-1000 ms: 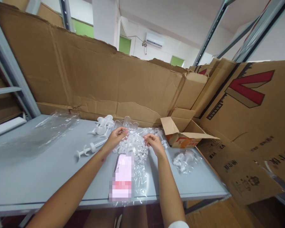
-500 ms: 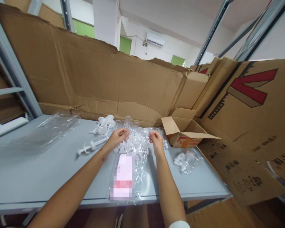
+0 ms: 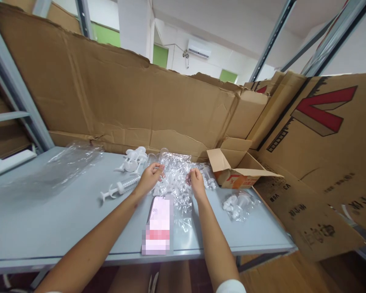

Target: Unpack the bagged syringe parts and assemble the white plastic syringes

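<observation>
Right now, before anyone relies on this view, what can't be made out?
All head view:
- Exact grip of the left hand and right hand: fingertips small, blurred against the clear plastic bag.
- Count of small white plastic parts: overlap and bag glare.
- Phone screen: mostly pixelated.
- Floor of the open cardboard box: behind its front wall and flap.

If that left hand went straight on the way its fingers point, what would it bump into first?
Most likely the crinkled clear plastic bag, right beside the fingers of the left hand; they may already touch it. Small white pieces lie close too, but depth is unclear.
</observation>
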The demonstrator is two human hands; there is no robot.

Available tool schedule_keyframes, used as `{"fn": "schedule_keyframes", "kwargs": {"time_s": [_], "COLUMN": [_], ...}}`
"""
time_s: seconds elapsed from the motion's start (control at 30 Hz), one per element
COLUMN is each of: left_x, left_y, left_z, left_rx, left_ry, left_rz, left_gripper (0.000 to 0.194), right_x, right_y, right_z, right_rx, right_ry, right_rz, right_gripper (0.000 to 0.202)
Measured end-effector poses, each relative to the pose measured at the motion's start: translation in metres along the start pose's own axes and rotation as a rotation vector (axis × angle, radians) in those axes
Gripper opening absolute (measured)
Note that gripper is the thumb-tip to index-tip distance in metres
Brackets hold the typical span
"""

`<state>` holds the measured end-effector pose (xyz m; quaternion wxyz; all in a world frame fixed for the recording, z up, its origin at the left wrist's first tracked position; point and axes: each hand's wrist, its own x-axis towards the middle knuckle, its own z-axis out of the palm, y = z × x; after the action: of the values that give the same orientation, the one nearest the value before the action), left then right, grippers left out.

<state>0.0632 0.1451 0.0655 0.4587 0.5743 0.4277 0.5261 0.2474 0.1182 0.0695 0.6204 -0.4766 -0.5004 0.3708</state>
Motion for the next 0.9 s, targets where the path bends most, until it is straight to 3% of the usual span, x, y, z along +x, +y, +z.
{"fn": "schedule_keyframes", "kwargs": {"time_s": [0.1,0.2,0.3,0.43,0.57,0.7,0.9], "left_x": [-0.009,-0.015,-0.014,-0.010,-0.011,-0.011,-0.028], "left_y": [-0.006,-0.005,0.003,0.013,0.019,0.024,0.014], "left_z": [0.012,0.017,0.013,0.001,-0.006,-0.006,0.004], "left_rx": [0.078,0.169,0.208,0.220,0.306,0.343,0.391], "left_ry": [-0.126,-0.082,0.058,0.144,0.181,0.223,0.080], "left_rz": [0.001,0.074,0.099,0.122,0.164,0.184,0.092], "left_gripper": [0.035,0.033,0.032,0.032,0.033,0.033,0.034], "right_x": [0.000,-0.002,-0.004,-0.006,-0.007,-0.010,-0.013], "right_y": [0.004,0.002,-0.002,-0.005,-0.007,-0.006,0.000], "right_z": [0.000,0.001,0.004,0.009,0.011,0.013,0.017], "right_rx": [-0.062,-0.071,-0.004,-0.019,0.016,-0.079,-0.180], "right_ry": [0.139,0.194,0.092,-0.107,-0.118,-0.206,0.016], "right_rz": [-0.067,-0.073,0.024,0.098,0.089,0.034,-0.074], "right_gripper": [0.033,0.036,0.044,0.049,0.049,0.042,0.035]}}
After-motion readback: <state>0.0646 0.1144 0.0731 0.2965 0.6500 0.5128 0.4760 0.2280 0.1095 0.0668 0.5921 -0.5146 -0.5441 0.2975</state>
